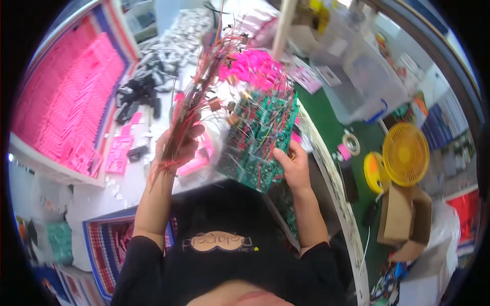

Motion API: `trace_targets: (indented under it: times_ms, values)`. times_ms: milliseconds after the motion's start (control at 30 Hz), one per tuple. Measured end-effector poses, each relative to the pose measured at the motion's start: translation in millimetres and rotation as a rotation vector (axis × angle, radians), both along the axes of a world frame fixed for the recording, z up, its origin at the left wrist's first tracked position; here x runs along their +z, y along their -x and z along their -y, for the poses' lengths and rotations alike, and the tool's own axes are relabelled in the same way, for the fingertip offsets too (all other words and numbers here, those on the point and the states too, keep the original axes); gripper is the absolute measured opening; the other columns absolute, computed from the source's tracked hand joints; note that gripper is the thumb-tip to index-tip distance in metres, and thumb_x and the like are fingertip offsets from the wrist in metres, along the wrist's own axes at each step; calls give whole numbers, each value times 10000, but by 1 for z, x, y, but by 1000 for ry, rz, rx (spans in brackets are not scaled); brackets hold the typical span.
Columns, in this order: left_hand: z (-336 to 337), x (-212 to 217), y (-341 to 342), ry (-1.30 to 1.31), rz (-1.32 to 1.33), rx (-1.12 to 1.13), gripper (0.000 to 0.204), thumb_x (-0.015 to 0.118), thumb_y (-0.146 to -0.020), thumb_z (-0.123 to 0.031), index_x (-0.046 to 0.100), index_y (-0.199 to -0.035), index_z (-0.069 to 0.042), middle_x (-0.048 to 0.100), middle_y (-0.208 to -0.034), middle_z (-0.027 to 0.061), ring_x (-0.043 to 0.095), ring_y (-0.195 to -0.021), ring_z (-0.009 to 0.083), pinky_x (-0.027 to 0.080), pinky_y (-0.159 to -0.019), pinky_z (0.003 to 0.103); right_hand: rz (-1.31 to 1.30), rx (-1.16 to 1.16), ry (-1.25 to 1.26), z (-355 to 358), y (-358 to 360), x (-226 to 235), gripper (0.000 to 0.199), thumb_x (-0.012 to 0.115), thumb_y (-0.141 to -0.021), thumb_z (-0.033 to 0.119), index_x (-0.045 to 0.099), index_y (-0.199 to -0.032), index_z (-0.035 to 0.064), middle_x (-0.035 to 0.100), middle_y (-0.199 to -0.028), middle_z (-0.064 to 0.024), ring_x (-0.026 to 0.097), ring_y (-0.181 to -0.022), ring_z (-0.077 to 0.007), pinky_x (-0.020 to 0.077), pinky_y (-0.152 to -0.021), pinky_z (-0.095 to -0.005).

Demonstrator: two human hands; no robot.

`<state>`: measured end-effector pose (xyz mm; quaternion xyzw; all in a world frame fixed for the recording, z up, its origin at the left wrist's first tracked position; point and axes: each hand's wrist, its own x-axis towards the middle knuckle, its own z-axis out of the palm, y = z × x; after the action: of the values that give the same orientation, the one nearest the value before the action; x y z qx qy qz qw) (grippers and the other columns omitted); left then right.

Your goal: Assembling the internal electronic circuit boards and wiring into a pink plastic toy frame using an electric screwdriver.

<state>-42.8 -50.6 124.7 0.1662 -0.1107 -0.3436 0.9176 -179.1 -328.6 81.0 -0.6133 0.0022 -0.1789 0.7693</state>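
Observation:
My left hand (176, 148) is closed around the lower end of a wired circuit board panel (193, 99). It is tilted up nearly edge-on, with thin red wires and small copper-coloured parts hanging off it. My right hand (295, 167) grips a green circuit board panel (258, 135) by its right edge, thumb on top. Many red and pale wires run across that panel's face. Both panels are held above the white table (153, 178), a little apart from each other. Motion blurs the wires, and some fingers are hidden behind the boards.
Bright pink plastic parts (258, 66) lie behind the boards, with grey parts (181, 38) farther back. A large bin of pink pieces (76, 107) stands at left. To the right are a clear plastic tub (352, 86), a yellow fan (406, 153) and a cardboard box (400, 217).

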Motion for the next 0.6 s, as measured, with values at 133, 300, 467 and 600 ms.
trace_targets:
  times_ms: [133,300,467,600]
  values:
    - [-79,10,-14,-117,281,104,388,552,-1007,-251,535,-1304,-1,643,-957,95,490,-574,101,275,-296,182,7,90,-186,-15,-45,3,235,630,-916,16,625,-1148,-23,704,-1051,-79,667,-901,-123,534,-811,-274]
    - [-153,-15,-24,-411,205,561,480,531,-1005,-345,498,-1364,-28,653,-1072,120,591,-673,169,489,-558,281,-43,173,-73,-47,-97,-18,239,633,-918,20,626,-1152,-30,703,-1036,-74,659,-882,-113,528,-786,-266]
    - [-176,-27,-50,-707,337,628,411,621,-954,-205,521,-1321,-49,664,-1141,57,662,-957,147,550,-817,309,-184,231,-160,-47,-175,-76,220,647,-920,58,631,-1116,-41,701,-1007,-81,663,-870,-139,522,-771,-282]
    - [-170,-27,-70,-738,342,611,407,638,-937,-139,516,-1314,-47,659,-1144,50,644,-994,148,528,-870,311,-293,260,-100,-26,-202,-91,213,659,-928,117,656,-1077,-36,701,-972,-83,661,-837,-141,524,-734,-290]
